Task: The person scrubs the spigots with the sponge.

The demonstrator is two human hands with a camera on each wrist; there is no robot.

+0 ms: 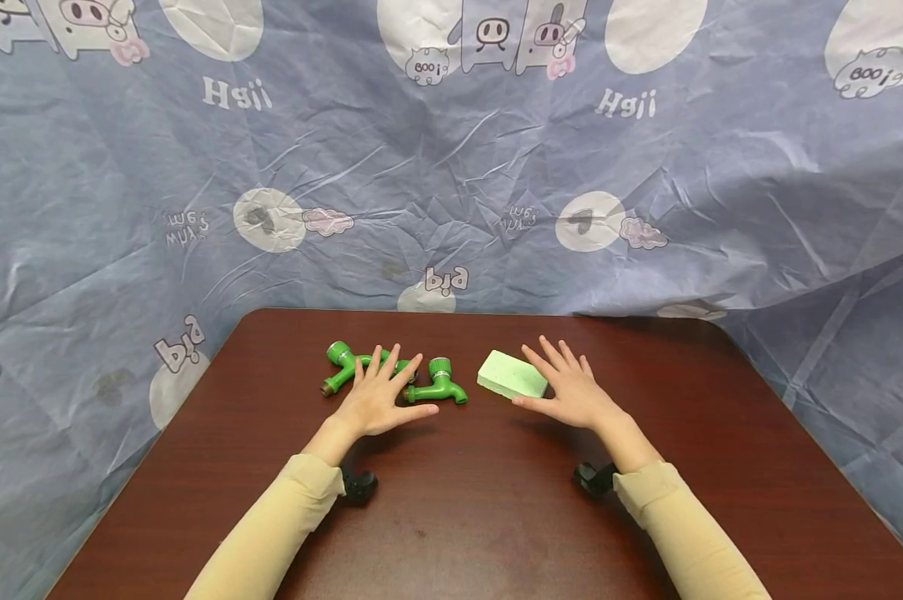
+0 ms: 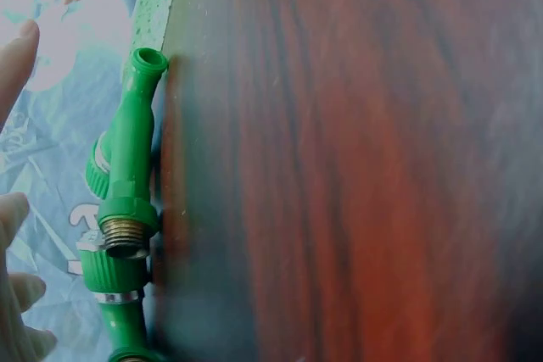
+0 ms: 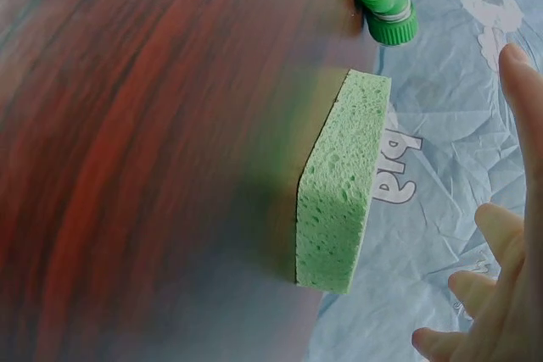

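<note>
Some green taps (image 1: 442, 388) lie by the spread, empty left hand (image 1: 378, 402); the right hand (image 1: 571, 395), likewise spread, hovers beside a green sponge (image 1: 509, 375).

Seeing a reddish-brown table (image 1: 459, 525) with dark wood grain. Finding, toward its far edge, a green tap (image 1: 439, 390) lying with its spout pointing right. Noticing more green tap parts (image 1: 343, 377) just left, partly hidden, leaving their count unclear. Spotting a pale green, porous sponge (image 1: 509, 375) resting flat, right of the tap and apart from it.
</note>
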